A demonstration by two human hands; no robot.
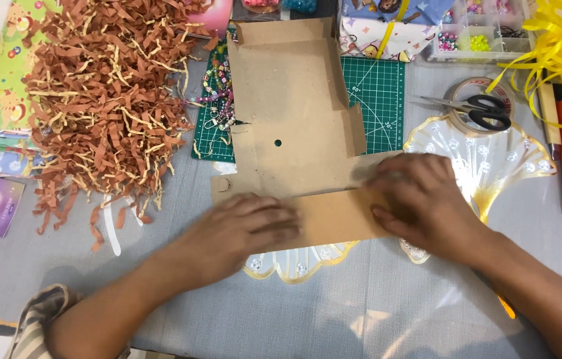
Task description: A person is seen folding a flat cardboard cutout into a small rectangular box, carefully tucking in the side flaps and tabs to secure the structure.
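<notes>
Tabletop [374, 312] covered in grey cloth fills our view, crowded with craft supplies. Largest on it, at upper left of the frame, is a heap of brown shredded paper [105, 100]. At centre lies an unfolded brown cardboard box blank [294, 113], partly over a green cutting mat [374, 93]. Its nearest flap [334, 216] runs left to right across the lower middle, long axis crosswise to us. Our left hand [244, 233] presses flat on the flap's left end, our right hand [420, 199] on its right end; neither grip is closed around anything, fingers spread. Scissors [477, 110] rest at upper right, well apart.
</notes>
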